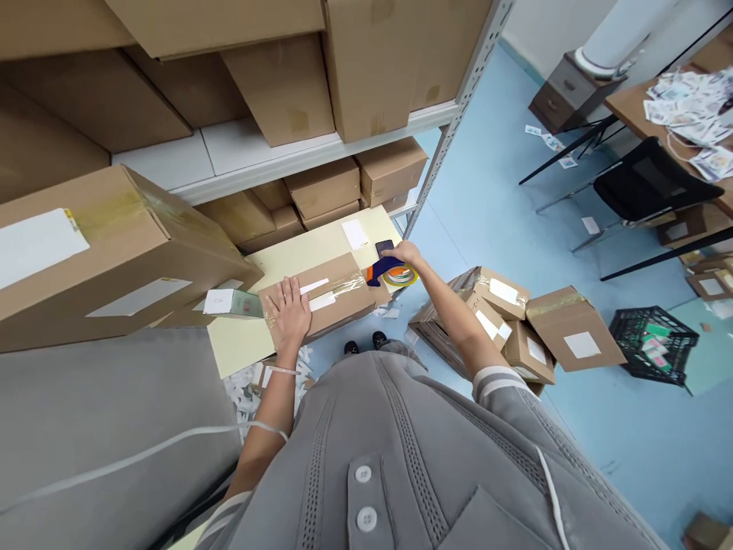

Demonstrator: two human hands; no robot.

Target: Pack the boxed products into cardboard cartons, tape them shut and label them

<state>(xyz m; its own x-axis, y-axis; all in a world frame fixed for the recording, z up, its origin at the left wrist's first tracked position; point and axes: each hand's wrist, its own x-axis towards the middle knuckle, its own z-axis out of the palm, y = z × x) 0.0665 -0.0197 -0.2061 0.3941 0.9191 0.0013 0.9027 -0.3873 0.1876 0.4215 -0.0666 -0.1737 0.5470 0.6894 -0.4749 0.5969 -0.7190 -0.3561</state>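
A brown cardboard box lies on the pale yellow tabletop, with clear tape and white labels on its upper face. My left hand rests flat on the box's left end, fingers stretched out. At the box's right end, my right hand grips a tape dispenser, dark blue and orange with a yellow-rimmed roll. The dispenser's front sits against the box end. Just beyond it lies a dark phone, partly covered by my right hand. A white paper slip is behind the box.
A tall carton and a small green-white box stand left. Metal shelving with cartons rises in front. Stacked boxes, a black crate and a chair are on the right. Paper scraps lie below the table.
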